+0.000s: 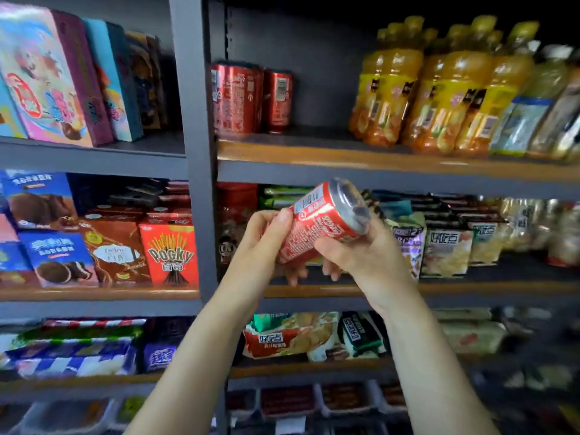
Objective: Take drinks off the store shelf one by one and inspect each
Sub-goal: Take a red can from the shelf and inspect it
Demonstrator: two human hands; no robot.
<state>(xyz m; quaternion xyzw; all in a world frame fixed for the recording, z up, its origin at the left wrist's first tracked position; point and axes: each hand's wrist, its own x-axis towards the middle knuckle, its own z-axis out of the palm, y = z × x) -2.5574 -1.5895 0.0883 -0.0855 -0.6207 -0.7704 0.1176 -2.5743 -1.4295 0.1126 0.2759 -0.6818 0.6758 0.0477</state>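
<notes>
Out in front of the snack shelf [345,288], both hands grip the red cola can [317,222]: left hand [266,243] round its bottom, right hand [364,249] near the top. Long axis is tilted, top end up-right. More cans [251,98] sit up-left.

We face a tall dark grey metal shelving unit whose thick upright post [195,152] runs top to bottom just left of the fingers [331,271]. Above the fingers a brown wooden shelf board [314,157] sits on a grey rail, with a matte black back panel [314,73] behind it. A second wooden board [470,288] crosses right behind the fingers, and a third [314,368] lies below them. Left of the post, matching boards [94,295] carry on. We find the light dim, darkest at upper right.
</notes>
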